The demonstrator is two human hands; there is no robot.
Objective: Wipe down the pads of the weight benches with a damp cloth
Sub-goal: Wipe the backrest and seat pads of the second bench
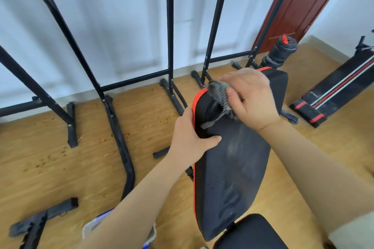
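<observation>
Both bare forearms reach forward from the bottom of the view. The left hand (190, 137) grips the left edge of the back pad (232, 168): its thumb lies flat across the black top face, and its fingers (187, 116) curl round the side over the orange trim (197, 99). The right hand (253, 99) is further up the same pad, palm down, with its fingers curled round a bunched grey cloth (219, 95) and pressing it onto the pad's upper left part. A loose strip of the cloth trails down onto the black surface towards the left thumb.

The back pad is black, long and raised at a slant, with faint pale smears and creases along its middle. Below it sits a rounded black seat pad (251, 232), cut off by the lower edge of the view.

The right hand covers most of the cloth, and motion blurs its weave. The pad's far end is partly behind that hand. Beyond it stands a black foam roller (283, 50). A second bench (340, 87) with red and white stripes lies on the wooden floor (60, 157) to the right. Black metal frames (170, 26) stand along the white wall, and a clear plastic tub (91, 226) is half hidden under the left forearm
</observation>
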